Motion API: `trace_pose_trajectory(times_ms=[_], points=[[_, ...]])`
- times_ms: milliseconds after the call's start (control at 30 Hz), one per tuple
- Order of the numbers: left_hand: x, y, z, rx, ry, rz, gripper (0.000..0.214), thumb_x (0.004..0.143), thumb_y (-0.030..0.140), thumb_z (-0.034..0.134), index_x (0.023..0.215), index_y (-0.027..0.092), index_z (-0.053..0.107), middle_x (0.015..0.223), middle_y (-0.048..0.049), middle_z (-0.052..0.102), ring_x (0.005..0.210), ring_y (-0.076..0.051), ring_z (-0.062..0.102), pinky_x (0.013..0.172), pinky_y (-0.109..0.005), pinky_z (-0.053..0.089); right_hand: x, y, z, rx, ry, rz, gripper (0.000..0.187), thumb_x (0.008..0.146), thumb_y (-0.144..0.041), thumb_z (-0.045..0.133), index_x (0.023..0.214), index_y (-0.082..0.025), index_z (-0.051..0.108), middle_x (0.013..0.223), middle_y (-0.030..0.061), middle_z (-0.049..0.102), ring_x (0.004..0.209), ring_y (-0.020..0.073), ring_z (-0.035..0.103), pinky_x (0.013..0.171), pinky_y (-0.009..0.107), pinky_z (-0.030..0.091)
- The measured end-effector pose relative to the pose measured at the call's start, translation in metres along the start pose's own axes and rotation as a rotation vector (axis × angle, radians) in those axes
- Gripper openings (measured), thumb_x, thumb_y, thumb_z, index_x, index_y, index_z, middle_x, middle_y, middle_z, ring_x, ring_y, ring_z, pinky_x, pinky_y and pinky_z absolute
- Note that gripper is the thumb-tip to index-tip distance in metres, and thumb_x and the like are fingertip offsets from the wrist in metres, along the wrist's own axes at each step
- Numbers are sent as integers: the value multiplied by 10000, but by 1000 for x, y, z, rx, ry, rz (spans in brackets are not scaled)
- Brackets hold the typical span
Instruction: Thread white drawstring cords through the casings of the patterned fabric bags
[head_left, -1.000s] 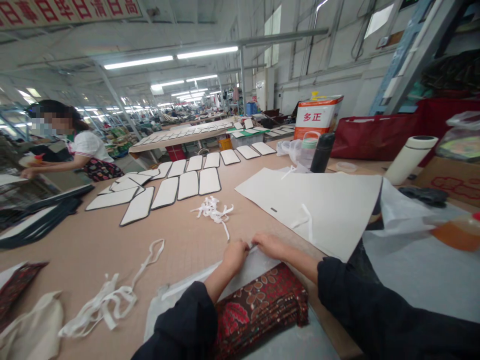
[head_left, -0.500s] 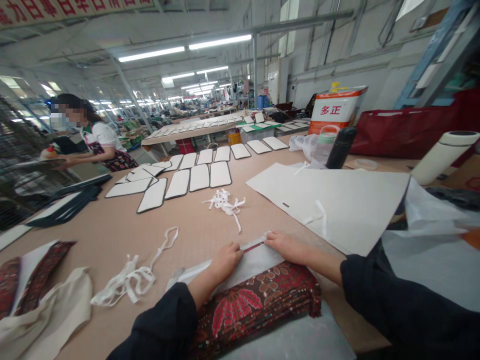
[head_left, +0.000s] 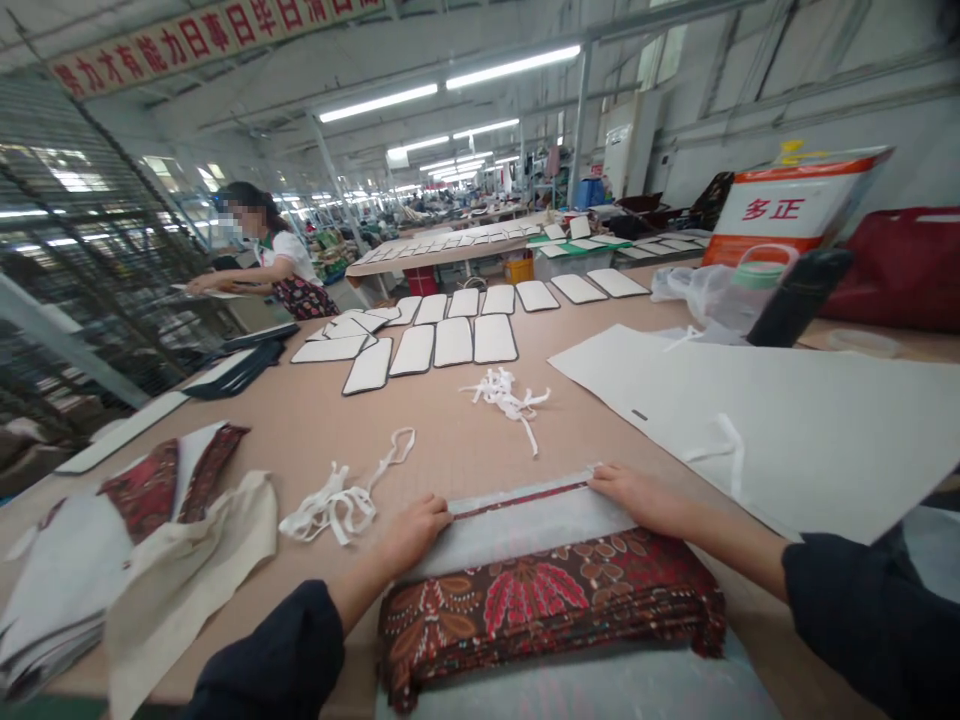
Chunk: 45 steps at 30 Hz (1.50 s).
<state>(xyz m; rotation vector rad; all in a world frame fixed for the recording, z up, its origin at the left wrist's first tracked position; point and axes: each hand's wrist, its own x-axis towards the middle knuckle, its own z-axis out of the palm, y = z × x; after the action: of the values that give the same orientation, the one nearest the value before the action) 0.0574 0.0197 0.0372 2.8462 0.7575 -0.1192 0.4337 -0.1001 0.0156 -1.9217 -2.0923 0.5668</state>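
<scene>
A stack of dark brown-and-red patterned fabric lies in front of me near the table's front edge. Beyond its upper edge extends a pale whitish panel, crossed near its far side by a narrow dark red strip. My left hand has its bent fingers closed on the panel's far left corner. At the far right corner, my right hand pinches the same panel, thumb hidden. Between the hands the far edge runs nearly straight. Greyish sheeting shows under the stack.
White tape bundles lie beyond the panel. Dark-edged white pads stand in rows further back. On the right are a large off-white sheet, a black bottle and a tin. Cream cloth lies left; a co-worker stands beyond.
My left hand has moved outward to the panel's left corner, so the hands are further apart and more red strip shows. The view has swung left. The co-worker's arms have shifted.
</scene>
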Motion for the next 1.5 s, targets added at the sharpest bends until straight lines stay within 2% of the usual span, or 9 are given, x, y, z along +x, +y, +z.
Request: trace_pose_trajectory(times_ms=[100, 233, 333, 467, 567, 700, 933, 1233, 1500], points=[[-16, -10, 1, 39, 1, -34, 241, 887, 176, 356, 886, 203, 596, 923, -27, 540, 881, -160, 448, 783, -249, 336, 2, 3, -2, 19, -78, -71, 271, 777, -127, 404, 912, -191, 630, 968, 106, 593, 940, 206, 506, 851, 309, 352], [-24, -14, 2, 128, 46, -26, 206, 886, 206, 398, 890, 208, 604, 891, -38, 566, 873, -170, 456, 846, -300, 308, 23, -19, -3, -249, -165, -78, 298, 736, -33, 387, 761, -167, 652, 864, 149, 611, 823, 228, 551, 760, 333, 391], [-25, -13, 4, 177, 91, -45, 181, 876, 227, 436, 863, 222, 616, 860, -37, 583, 897, -179, 453, 949, -358, 223, 54, -74, 11, -331, -195, -173, 286, 720, -20, 410, 748, -155, 660, 858, 154, 621, 812, 237, 566, 712, 320, 402], [-24, -12, 9, 162, 155, -120, 151, 855, 220, 473, 862, 231, 624, 846, -31, 589, 901, -174, 461, 985, -378, 179, 97, -160, 50, -105, -182, -396, 259, 792, -140, 422, 904, -174, 653, 921, 102, 635, 843, 212, 573, 727, 285, 404], [-22, -17, 14, 135, 180, -158, 109, 822, 217, 530, 852, 227, 633, 830, -23, 596, 891, -175, 475, 962, -390, 217, 114, -196, 77, -107, -155, -381, 258, 808, -154, 408, 894, -159, 652, 899, 90, 637, 835, 198, 568, 716, 266, 402], [-22, -24, 19, 106, 210, -163, 86, 810, 249, 564, 800, 249, 649, 821, 5, 605, 878, -167, 485, 963, -416, 223, 115, -197, 98, -202, -45, -405, 248, 840, -152, 393, 861, -177, 639, 863, 60, 613, 852, 175, 540, 718, 245, 395], [-38, -21, 24, 228, 322, 0, 135, 851, 254, 512, 779, 225, 623, 915, 6, 578, 1019, -166, 428, 1048, -453, 91, 104, -184, 106, -396, 24, -728, 211, 871, -158, 394, 914, -151, 600, 879, 83, 592, 836, 190, 507, 711, 285, 398], [-63, -14, 35, 132, 409, -280, 165, 870, 224, 452, 902, 216, 613, 967, -37, 551, 912, -178, 444, 850, -353, 318, 130, -209, 104, 10, -128, -371, 242, 806, -142, 426, 898, -170, 649, 909, 60, 610, 880, 167, 532, 771, 239, 375], [-61, -15, 51, 171, 341, -258, 191, 889, 253, 426, 938, 217, 608, 870, -20, 545, 828, -167, 442, 781, -320, 319, 117, -207, 121, -157, -8, -558, 229, 868, -190, 404, 880, -174, 632, 899, 61, 593, 869, 178, 507, 761, 268, 377]])
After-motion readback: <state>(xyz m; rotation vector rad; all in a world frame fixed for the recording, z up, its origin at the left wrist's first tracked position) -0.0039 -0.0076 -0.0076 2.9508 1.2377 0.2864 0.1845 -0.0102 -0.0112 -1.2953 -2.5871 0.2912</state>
